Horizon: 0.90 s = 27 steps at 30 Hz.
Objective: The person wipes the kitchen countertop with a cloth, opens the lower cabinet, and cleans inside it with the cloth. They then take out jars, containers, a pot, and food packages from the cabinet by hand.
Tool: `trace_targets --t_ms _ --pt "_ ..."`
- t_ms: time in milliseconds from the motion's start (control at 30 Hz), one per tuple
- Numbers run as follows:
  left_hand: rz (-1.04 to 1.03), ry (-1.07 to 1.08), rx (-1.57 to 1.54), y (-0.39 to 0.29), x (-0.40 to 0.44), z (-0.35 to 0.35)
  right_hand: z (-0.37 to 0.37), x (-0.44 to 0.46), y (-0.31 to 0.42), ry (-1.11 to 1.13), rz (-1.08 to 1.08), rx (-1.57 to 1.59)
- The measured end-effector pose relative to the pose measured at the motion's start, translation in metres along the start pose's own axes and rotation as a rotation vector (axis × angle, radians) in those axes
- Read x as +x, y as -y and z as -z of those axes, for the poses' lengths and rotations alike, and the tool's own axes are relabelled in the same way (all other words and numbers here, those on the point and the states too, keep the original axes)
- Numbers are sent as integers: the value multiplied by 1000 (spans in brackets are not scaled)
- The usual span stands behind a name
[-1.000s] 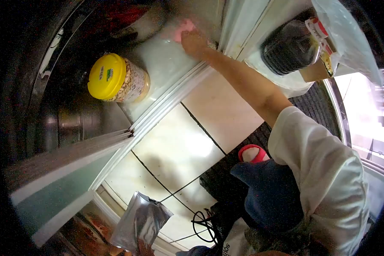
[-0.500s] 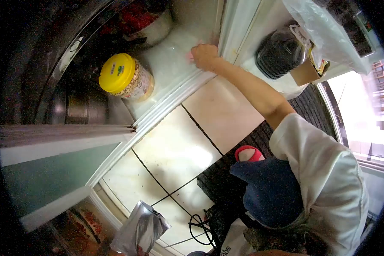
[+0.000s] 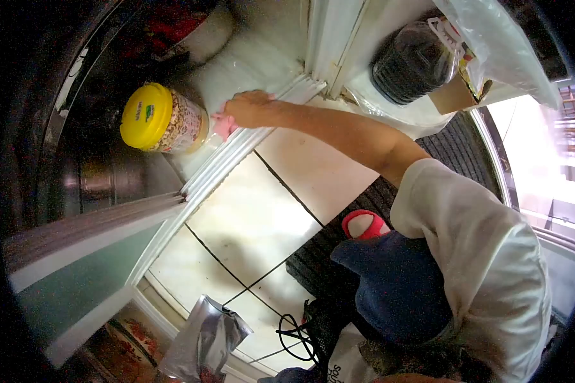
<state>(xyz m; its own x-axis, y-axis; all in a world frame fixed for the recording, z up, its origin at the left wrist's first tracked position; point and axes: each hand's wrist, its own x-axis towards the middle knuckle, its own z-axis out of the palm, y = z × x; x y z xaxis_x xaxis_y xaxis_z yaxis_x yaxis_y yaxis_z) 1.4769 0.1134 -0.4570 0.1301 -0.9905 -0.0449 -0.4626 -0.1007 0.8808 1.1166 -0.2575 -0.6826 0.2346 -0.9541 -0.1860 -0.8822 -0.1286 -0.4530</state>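
My right hand [image 3: 248, 110] is closed around a crumpled pink cloth [image 3: 222, 125], pressed on the whitish cabinet floor [image 3: 204, 159] near its front rail. Just left of the cloth stands a clear jar [image 3: 184, 124] with a yellow lid [image 3: 147, 116] and light and brown pieces inside. My right arm reaches in from the right, in a white sleeve. Only a strip of skin shows at the bottom edge; my left hand cannot be seen.
A large bottle of dark liquid [image 3: 410, 64] and an open carton [image 3: 457, 96] stand at upper right beside a plastic bag [image 3: 501, 48]. An open door [image 3: 89, 265] lies at left. A silver pouch [image 3: 204, 338] is below, and a dark ribbed mat [image 3: 319, 265] covers some floor tiles.
My right hand has moved with the pink cloth from the cabinet's far end along the front rail to beside the jar. The view has shifted slightly.
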Motion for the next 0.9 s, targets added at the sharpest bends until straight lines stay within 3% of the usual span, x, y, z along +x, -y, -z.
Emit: trace_targets --t_ms 33,200,233,267,367,433,500,567,633,733,800,900 --pt "9 -17 -31 -1 2 -1 13 -8 -3 -34 -121 -46" --pt "65 -107 -183 -9 3 -2 19 10 -64 14 -111 -401" --pt "70 -114 -195 -11 3 -2 47 -15 -53 29 -8 -299" --pt "72 -112 -181 -16 2 -3 47 2 -66 205 -180 -415" --pt "56 -78 -123 -31 2 -8 65 -5 -76 269 -60 -713" --pt "62 -67 -111 -21 -8 -2 58 3 -88 262 -58 -481" --pt "-33 -64 -149 1 -19 18 56 17 -94 247 32 -666" --pt "-10 -35 -208 6 -19 24 62 30 -100 651 -327 -155" --pt "-97 -16 -78 1 -10 15 59 28 -107 581 -352 -124" --pt "-24 -32 -95 2 -18 21 49 25 -107 491 -268 140" --pt "-25 -22 -72 -8 -17 19 43 28 -97 475 -196 -300" --pt "-2 -5 -74 -1 -17 24 48 15 -89 325 -107 -403"
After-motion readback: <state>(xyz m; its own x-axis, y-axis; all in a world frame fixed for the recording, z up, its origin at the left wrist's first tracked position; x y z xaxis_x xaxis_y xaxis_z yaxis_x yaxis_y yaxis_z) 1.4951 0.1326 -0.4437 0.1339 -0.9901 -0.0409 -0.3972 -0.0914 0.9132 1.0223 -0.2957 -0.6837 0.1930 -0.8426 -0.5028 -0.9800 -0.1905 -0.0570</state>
